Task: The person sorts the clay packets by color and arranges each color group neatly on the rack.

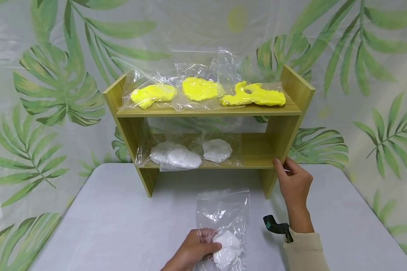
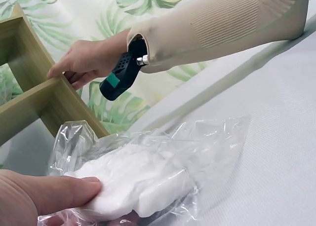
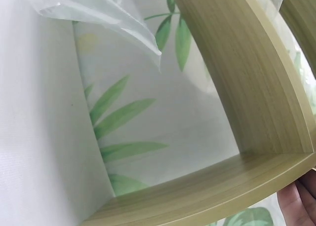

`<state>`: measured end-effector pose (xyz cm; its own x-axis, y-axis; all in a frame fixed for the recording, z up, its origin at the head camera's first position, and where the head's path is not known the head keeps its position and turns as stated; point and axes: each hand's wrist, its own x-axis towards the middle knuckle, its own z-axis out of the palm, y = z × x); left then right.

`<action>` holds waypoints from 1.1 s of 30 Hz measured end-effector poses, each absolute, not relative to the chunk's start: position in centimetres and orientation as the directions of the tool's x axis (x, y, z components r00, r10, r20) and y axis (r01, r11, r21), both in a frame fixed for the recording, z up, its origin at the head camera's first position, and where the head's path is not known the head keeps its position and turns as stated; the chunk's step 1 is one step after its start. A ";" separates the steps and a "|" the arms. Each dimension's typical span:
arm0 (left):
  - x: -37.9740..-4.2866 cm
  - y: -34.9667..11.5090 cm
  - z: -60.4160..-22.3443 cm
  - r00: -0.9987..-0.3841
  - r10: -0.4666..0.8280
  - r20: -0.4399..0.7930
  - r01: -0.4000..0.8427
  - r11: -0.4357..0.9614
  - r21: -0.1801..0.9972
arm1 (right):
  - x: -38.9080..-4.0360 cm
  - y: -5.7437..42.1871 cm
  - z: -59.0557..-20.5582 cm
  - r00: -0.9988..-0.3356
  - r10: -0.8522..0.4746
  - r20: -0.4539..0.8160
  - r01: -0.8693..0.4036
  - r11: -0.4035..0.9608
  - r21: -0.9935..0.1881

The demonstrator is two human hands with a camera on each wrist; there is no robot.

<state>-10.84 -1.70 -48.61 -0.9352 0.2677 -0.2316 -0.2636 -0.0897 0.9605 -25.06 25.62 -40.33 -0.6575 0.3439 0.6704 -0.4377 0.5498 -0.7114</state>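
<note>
Near the table's front edge, my left hand [image 1: 195,246] grips a clear plastic bag of white clay [image 1: 228,250]. Its thumb presses on top of the lump [image 2: 138,179], and fingers show dimly beneath through the plastic. My right hand [image 1: 296,184] pinches the right side panel of a wooden shelf [image 1: 208,111], close to the lower board's end. In the left wrist view, that hand [image 2: 94,60] has its fingers round the panel edge. Only part of the right hand [image 3: 298,201] enters the right wrist view, against the panel's outer side.
Bags of yellow clay [image 1: 201,89] lie in a row on the upper board. Bags of white clay [image 1: 183,156] lie on the lower board, left and middle. The shelf stands on a white table [image 1: 115,226] before a leaf-patterned curtain [image 1: 196,30].
</note>
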 end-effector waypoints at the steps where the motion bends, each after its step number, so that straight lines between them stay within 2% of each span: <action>1: -10.9 -1.7 -48.7 -0.935 0.271 -0.231 -0.265 -0.099 0.959 | -25.0 25.6 -40.3 -0.658 0.344 0.670 -0.438 0.549 -0.712; 15: -11.0 -1.8 -48.5 -0.939 0.294 -0.180 -0.215 -0.090 0.973 | -25.0 25.5 -40.2 -0.660 0.341 0.669 -0.435 0.552 -0.711; 22: -11.1 -1.9 -48.1 -0.949 0.252 -0.188 -0.207 -0.052 0.977 | -24.8 25.5 -40.2 -0.666 0.343 0.662 -0.419 0.562 -0.713; 27: -11.0 -1.9 -47.4 -0.960 0.246 -0.134 -0.138 0.002 0.990 | -24.9 25.6 -40.4 -0.671 0.345 0.657 -0.415 0.560 -0.718; 33: -10.7 -1.9 -46.5 -0.953 0.302 0.004 0.044 0.125 0.991 | -25.0 25.6 -40.3 -0.663 0.339 0.667 -0.429 0.558 -0.710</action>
